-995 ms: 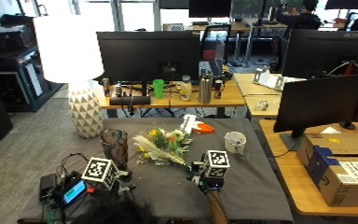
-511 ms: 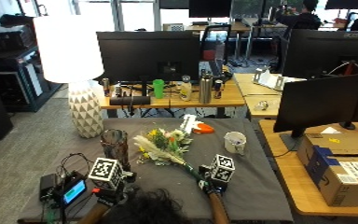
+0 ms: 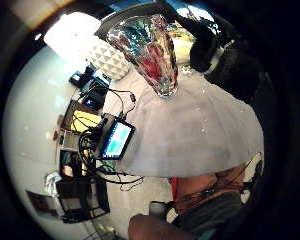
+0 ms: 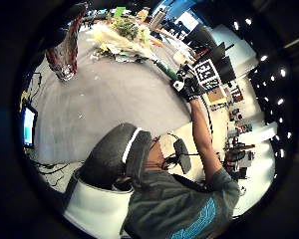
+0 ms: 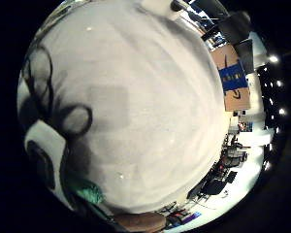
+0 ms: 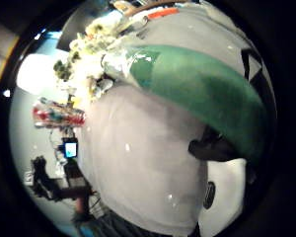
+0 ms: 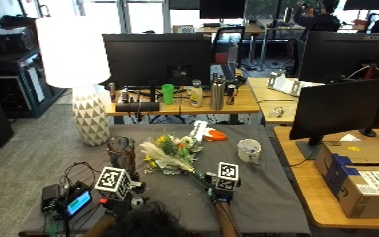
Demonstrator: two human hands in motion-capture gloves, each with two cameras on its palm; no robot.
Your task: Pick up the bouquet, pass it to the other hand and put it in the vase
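Right hand (image 7: 220, 191): over the green stem end of the bouquet (image 7: 171, 156). The right thumb-side palm view has the green stem wrap filling much of it, so the wrap is close to the palm. Whether the fingers have closed round it cannot be told from any view.

Left hand (image 7: 120, 197): near the table's front edge, just in front of the vase (image 7: 121, 152), apart from it. Finger posture cannot be told; nothing seen in it.

Bouquet: lying on the dark table cover (image 7: 268, 197), flower heads beside the vase, stems slanting toward the right hand.

Vase: upright, glass, patterned, standing left of the flowers.

Other items: white mug (image 7: 248, 149) to the right of the bouquet; white and orange object (image 7: 206, 133) behind it; small lit screen with cables (image 7: 79, 203) at the front left corner; white lamp (image 7: 76, 74) at the back left.

Hazards, judged: lifting by the stem end alone could let the heavy flower heads droop and sweep against the vase, tipping it. A handover made low over the table could shed stems or catch the cables by the left hand.
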